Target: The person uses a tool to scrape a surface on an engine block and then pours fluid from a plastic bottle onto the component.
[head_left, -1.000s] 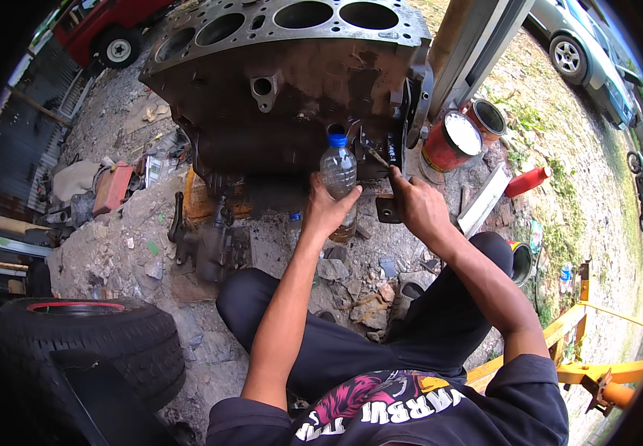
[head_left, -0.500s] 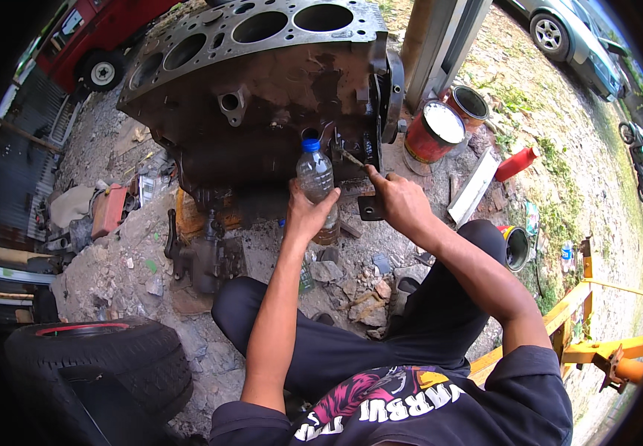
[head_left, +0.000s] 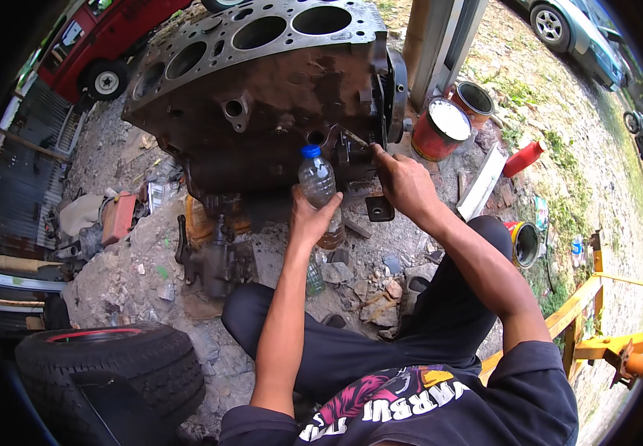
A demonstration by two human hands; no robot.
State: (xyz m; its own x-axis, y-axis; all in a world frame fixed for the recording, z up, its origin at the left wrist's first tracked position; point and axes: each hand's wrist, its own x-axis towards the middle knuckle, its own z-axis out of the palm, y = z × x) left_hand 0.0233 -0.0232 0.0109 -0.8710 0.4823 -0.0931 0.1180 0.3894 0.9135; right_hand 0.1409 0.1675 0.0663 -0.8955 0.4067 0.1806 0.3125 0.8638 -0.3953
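Note:
My left hand (head_left: 314, 217) is closed round a clear plastic bottle (head_left: 317, 178) with a blue cap, held upright in front of the engine block (head_left: 277, 97). The block is brown and greasy on its side, with bare metal and large round bores on top. In my right hand (head_left: 408, 184) is a thin, pale stick-like tool (head_left: 355, 138), pinched at its near end. Its far end points left at the block's lower side, close to a round hole; I cannot tell whether it touches. The tool's tip is too small to name.
Cans, one holding something white (head_left: 447, 123), stand right of the block beside a metal post (head_left: 446, 52). A red bottle (head_left: 523, 159) lies farther right. Greasy metal parts (head_left: 221, 260) rest on rubble before me. A tyre (head_left: 106, 372) sits lower left, a yellow frame (head_left: 581, 305) lower right.
My right hand has moved up along the block with the tool, whose far end is now higher. My left hand still holds the bottle in about the same place. The whole view has shifted slightly.

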